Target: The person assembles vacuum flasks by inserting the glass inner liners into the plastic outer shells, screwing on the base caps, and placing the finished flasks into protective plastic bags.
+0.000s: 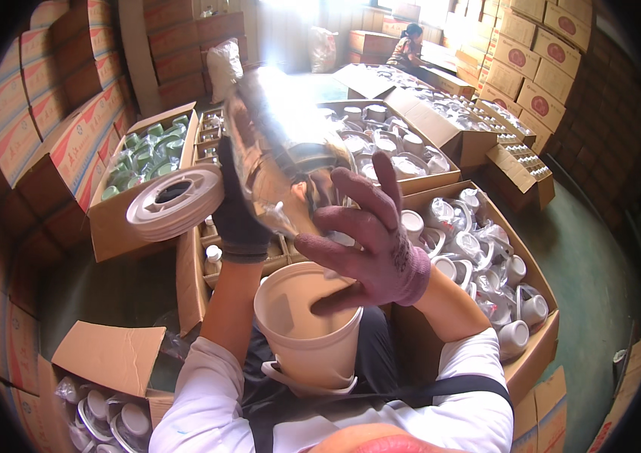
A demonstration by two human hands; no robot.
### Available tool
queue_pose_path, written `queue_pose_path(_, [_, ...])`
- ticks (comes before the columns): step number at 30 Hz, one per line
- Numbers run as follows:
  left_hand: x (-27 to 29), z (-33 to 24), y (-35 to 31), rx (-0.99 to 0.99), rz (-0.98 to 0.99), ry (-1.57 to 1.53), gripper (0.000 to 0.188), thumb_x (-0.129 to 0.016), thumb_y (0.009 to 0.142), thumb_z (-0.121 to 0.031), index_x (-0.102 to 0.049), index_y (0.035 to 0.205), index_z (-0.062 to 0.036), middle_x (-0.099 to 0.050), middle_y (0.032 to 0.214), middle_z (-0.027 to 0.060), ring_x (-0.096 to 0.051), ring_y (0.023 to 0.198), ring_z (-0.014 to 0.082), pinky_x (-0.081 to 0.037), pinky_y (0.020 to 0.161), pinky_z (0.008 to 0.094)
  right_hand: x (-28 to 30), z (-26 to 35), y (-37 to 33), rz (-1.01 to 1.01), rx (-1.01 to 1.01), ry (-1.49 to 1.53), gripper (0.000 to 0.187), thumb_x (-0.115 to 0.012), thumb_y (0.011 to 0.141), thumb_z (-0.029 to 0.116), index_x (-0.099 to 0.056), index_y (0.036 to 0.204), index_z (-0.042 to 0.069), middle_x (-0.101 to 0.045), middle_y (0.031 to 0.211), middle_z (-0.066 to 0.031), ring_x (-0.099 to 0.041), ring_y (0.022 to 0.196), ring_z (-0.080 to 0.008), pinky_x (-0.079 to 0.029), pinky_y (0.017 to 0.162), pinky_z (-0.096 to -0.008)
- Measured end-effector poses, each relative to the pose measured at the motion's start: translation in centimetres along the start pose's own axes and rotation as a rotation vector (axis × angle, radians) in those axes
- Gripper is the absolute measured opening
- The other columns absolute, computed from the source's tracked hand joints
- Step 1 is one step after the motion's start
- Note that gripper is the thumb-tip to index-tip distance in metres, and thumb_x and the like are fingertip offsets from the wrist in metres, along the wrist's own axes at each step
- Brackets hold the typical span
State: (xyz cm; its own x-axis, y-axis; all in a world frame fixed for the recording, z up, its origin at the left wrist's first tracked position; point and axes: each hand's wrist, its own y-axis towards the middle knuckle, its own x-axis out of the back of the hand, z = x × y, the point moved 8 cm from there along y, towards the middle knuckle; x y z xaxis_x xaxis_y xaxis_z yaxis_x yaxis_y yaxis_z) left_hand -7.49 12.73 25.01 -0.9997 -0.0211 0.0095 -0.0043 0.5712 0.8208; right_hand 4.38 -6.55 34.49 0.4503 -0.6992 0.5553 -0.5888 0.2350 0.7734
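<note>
A shiny silver flask liner [283, 143] is raised at a tilt in front of me, bright with glare. My left hand [240, 208], in a dark glove, grips its left side; the fingers are mostly hidden. A white ringed plastic disc [175, 202] with a dark centre is against the left side of that glove; how it is held is hidden. My right hand [377, 241], in a mauve glove, has its fingers spread close to the liner's lower end. Below, a cream plastic flask body [307, 321] stands open-end up between my legs, its handle hanging low. My right thumb is over its mouth.
A carton of bagged white handled parts [479, 257] is on the right, another [113, 415] at lower left. Green parts [156, 151] fill a carton at left. A divided carton [211, 260] stands ahead. Stacked boxes line both sides. A person [407, 49] sits far back.
</note>
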Motion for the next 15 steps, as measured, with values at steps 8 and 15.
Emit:
queue_pose_path(8, [1.1, -3.5, -1.5, 0.275, 0.184, -1.328, 0.057, -0.033, 0.101, -0.045, -0.028, 0.146, -0.01, -0.043, 0.139, 0.0125, -0.046, 0.123, 0.0268, -0.038, 0.103, 0.0413, -2.9, 3.0, -5.2, 0.175, -0.096, 0.352, 0.066, -0.068, 0.076, 0.059, -0.063, 0.125, 0.015, -0.012, 0.157, -0.0196, 0.01, 0.143, -0.0486, 0.0, 0.113, -0.0574])
queue_pose_path(15, [1.9, -1.8, -4.9, 0.63, 0.257, -1.239, 0.056, -0.035, 0.1, -0.05, -0.047, 0.13, -0.0042, -0.059, 0.118, 0.0116, -0.058, 0.105, 0.0226, -0.049, 0.089, 0.0387, -3.9, 4.6, -8.1, 0.086, -0.196, 0.611, 0.042, -0.073, 0.073, 0.023, -0.067, 0.114, 0.013, -0.038, 0.145, -0.0144, -0.025, 0.137, -0.0451, -0.022, 0.111, -0.0564])
